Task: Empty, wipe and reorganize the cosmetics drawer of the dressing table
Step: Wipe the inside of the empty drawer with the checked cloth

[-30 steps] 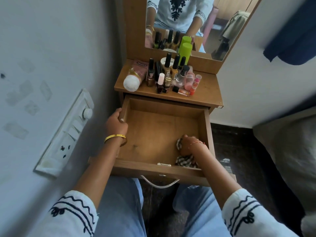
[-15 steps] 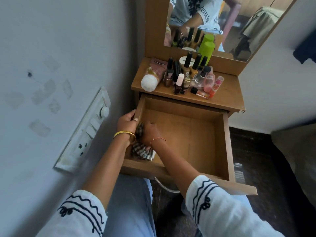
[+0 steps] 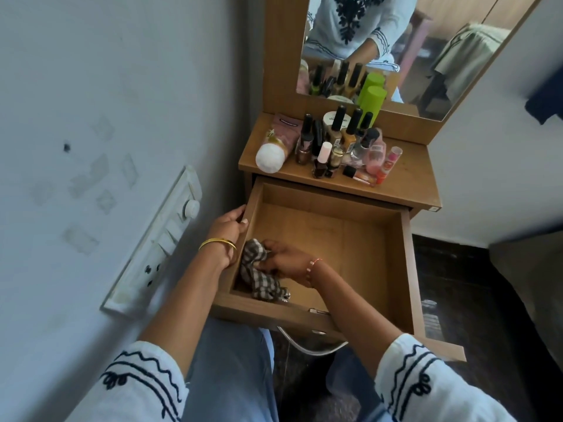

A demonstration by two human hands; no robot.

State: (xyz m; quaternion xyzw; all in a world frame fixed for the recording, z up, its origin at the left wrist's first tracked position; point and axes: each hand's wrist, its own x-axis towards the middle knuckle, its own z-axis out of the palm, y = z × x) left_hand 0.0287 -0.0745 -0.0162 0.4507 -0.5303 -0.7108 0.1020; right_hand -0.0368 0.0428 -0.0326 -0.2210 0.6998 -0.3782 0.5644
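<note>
The wooden drawer of the dressing table is pulled out and holds only a checked cloth. My right hand presses that cloth into the drawer's near left corner. My left hand grips the drawer's left wall, thumb over the rim. On the tabletop above stand several nail polish bottles, a lying pink tube with a white cap, a green bottle and small pink items.
A mirror rises behind the cosmetics. A white switchboard is on the wall to the left. A metal handle hangs under the drawer front, above my knees. Dark floor lies to the right.
My right hand has dragged the cloth from the drawer's near right side to its near left corner. My left hand has stayed on the left wall.
</note>
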